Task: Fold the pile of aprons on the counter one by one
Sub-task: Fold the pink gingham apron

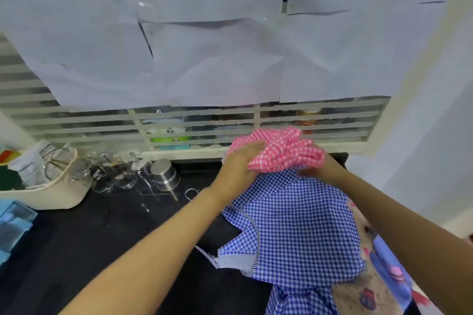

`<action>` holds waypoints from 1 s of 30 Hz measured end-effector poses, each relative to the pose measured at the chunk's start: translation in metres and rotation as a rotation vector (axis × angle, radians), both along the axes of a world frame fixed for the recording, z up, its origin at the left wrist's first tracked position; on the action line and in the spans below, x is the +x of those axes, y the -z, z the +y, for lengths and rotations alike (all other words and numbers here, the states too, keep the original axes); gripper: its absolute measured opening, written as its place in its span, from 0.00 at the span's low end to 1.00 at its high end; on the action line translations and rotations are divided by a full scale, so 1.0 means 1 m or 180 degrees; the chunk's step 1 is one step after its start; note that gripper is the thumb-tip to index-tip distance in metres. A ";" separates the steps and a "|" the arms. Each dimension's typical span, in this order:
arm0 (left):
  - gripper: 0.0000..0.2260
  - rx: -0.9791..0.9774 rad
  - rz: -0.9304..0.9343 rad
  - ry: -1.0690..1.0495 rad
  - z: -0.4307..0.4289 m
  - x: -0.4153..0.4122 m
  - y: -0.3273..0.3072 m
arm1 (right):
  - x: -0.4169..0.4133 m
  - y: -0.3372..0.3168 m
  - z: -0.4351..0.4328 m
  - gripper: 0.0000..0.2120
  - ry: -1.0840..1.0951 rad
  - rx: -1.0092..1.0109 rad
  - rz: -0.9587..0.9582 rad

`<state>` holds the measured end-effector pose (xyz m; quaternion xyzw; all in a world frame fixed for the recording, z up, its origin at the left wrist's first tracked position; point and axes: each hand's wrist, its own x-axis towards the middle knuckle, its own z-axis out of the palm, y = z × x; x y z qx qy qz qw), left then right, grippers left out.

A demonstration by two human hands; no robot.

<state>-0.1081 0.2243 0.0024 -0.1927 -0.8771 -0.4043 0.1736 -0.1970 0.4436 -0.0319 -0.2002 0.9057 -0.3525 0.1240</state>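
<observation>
Both hands hold the bunched pink checked apron (281, 151): left hand (239, 163) grips its left side; right hand (322, 170) grips underneath; blue checked apron (294, 225) lies below them.

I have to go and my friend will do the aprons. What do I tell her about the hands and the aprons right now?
Left hand: grips the bunched pink checked apron, lifted above the pile.
Right hand: holds the bundle's other side, fingers partly hidden.
Pile: the blue checked apron lies crumpled on the black counter, over a printed apron at the right edge.
Done: no folded apron in view.
Left: spread and fold the pink one, then the blue, then the printed one.
</observation>
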 end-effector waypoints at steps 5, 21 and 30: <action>0.17 -0.1230 0.0065 0.0985 0.011 0.044 0.146 | 0.059 0.087 0.026 0.37 -0.0580 0.0684 0.0396; 0.21 -0.1158 -0.0276 0.0856 0.006 0.131 0.222 | 0.107 0.136 0.025 0.40 -0.2644 0.1726 0.0010; 0.19 0.0328 -0.1753 0.0323 0.003 0.138 0.204 | 0.106 0.132 0.020 0.56 -0.2456 0.1429 -0.0659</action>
